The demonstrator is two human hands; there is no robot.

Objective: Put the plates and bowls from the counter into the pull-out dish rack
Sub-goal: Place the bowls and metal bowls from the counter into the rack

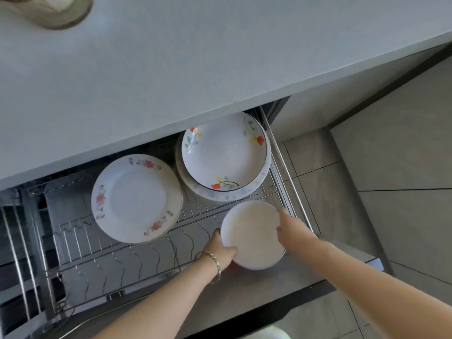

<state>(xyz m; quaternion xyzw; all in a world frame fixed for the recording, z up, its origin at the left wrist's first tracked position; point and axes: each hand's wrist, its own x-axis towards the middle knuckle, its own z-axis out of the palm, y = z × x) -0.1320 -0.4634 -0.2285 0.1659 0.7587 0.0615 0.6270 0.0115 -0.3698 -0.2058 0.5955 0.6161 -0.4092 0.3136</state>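
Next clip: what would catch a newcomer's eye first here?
A white bowl is at the front right of the pulled-out rack, gripped by the left hand at its near-left rim and the right hand at its right rim. Behind it, flowered plates lie flat in two stacks, the right one partly under the counter.

In the rack [137,255] the front left wires lie bare, open from above. The left stack [137,196] and right stack [220,152] of plates fill its back, partly under the overhanging tabletop [195,69]. The bowl [252,236], gripped by the left hand [220,250] and right hand [291,226], blocks the front right corner
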